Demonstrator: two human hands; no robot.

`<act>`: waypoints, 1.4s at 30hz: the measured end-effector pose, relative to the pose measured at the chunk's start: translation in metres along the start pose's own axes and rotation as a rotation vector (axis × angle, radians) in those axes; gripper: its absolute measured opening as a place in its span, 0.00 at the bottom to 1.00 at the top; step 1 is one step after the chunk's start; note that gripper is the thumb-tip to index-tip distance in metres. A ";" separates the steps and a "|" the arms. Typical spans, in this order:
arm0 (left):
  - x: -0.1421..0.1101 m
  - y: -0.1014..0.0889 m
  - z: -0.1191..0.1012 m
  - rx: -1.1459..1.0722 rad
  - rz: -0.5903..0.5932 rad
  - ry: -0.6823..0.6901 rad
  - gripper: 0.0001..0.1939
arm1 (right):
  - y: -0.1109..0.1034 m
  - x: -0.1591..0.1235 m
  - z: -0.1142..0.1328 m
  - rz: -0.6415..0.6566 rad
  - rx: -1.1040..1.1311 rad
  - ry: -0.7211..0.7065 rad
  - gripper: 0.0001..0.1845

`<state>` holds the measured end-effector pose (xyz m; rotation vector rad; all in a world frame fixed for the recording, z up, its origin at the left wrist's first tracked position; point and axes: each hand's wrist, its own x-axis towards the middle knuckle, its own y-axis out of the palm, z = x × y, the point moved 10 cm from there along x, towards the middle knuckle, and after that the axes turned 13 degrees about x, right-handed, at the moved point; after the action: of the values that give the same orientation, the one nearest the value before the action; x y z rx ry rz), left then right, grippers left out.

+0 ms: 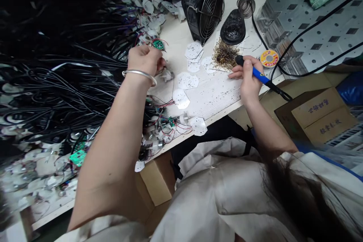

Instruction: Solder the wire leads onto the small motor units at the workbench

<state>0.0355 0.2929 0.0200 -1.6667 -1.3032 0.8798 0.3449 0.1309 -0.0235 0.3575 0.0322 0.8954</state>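
Note:
My right hand (251,77) is wrapped round the blue handle of a soldering iron (261,75), whose black front end points left over a scorched, solder-flecked patch on the bench. My left hand (146,58), with a silver bangle at the wrist, is at the edge of a heap of black cables (85,79). Its fingers are curled in, and what they pinch is hidden. Just beyond them is a small green circuit board (158,44) with red wires. Between my hands lie several white perforated plates (188,81).
A black fan (205,5) stands at the back, beside a soldering iron stand (233,26) with a coil. To the right are a solder spool (269,58), stacked metal plates (314,30) and black cords. Cardboard boxes (317,113) sit below the bench edge.

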 end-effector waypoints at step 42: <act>-0.132 0.018 -0.008 0.342 0.015 0.079 0.10 | 0.101 -0.103 -0.025 0.459 0.101 0.461 0.29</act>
<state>0.0212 0.1608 0.0114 -1.4274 -1.0227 0.9752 0.1988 0.1168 -0.0276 0.2480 0.4360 1.4216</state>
